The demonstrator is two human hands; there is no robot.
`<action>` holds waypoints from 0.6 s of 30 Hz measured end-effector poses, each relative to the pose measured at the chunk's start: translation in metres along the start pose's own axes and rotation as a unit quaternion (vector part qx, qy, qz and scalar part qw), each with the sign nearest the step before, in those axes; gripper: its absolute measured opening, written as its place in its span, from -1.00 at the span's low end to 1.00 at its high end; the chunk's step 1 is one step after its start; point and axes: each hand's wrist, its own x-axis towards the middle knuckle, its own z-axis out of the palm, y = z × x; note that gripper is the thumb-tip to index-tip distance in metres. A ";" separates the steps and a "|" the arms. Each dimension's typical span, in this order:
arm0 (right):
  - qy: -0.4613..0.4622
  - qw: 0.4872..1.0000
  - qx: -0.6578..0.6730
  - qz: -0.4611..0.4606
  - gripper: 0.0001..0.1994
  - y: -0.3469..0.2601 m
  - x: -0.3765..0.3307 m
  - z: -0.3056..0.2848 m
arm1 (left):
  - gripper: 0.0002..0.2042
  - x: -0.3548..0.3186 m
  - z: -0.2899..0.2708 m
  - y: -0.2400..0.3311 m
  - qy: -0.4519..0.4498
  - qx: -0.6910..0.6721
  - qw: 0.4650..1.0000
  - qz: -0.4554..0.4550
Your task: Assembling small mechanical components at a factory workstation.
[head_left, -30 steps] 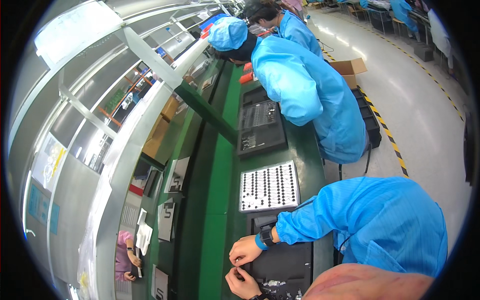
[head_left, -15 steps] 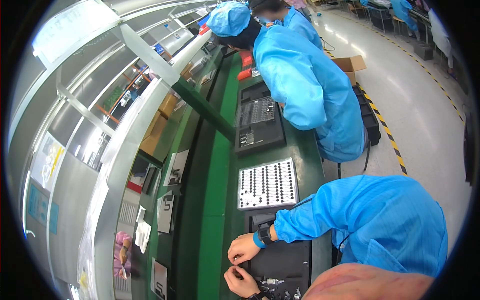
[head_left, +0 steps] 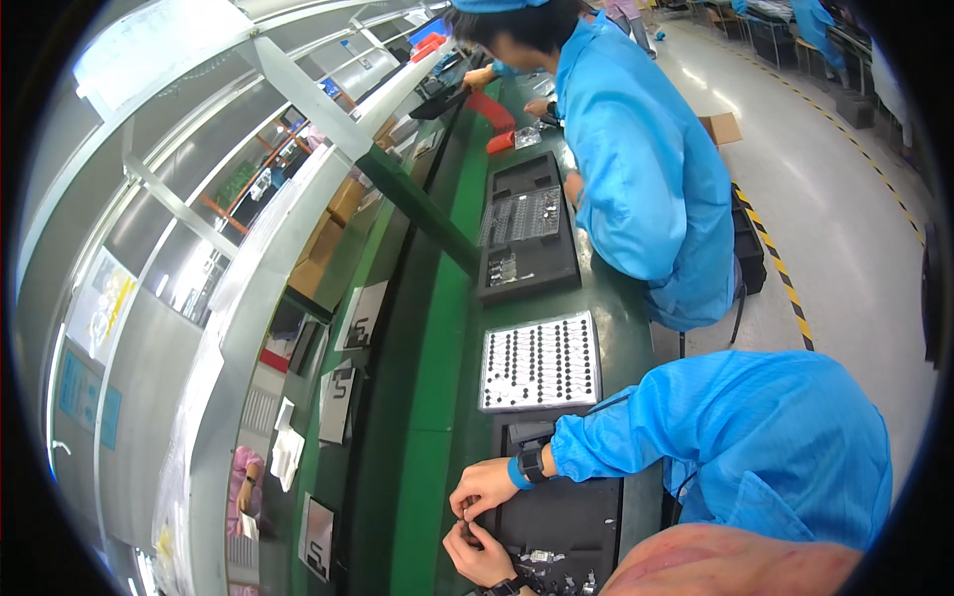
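Two bare hands: the right hand [head_left: 482,487] and left hand [head_left: 477,558] are meeting at the fingertips, each grip apparently pinching narrowly one small part [head_left: 465,514], mostly hidden, by the black tray [head_left: 561,512]. Its work is seemingly continuing. Left over: several loose metallic parts [head_left: 545,556], lying in that tray. White tray [head_left: 542,363], on the surface [head_left: 621,328]: holding many rows of black round pieces, possibly finished; cannot tell.

From the fingers [head_left: 467,494], the green strip [head_left: 429,397] is running open between eleven and twelve o'clock, a post [head_left: 427,223] standing farther up at twelve. The white tray [head_left: 542,363] is blocking one, a sleeve [head_left: 611,437] two, and loose parts [head_left: 544,557] four; the black tray [head_left: 552,519] is leaving room at three.
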 end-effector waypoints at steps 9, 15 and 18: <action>0.014 0.999 -0.016 -0.046 -0.81 0.013 0.002 0.005 | -0.84 0.004 0.002 0.002 -0.003 -0.034 0.997 -0.065; 0.012 1.000 -0.006 -0.026 -0.83 0.005 -0.001 0.006 | -0.92 -0.001 0.006 -0.010 -0.003 -0.031 0.999 -0.023; 0.015 0.998 -0.015 -0.058 -0.86 -0.001 0.002 0.000 | -0.94 0.000 0.003 -0.005 -0.007 -0.032 0.999 -0.036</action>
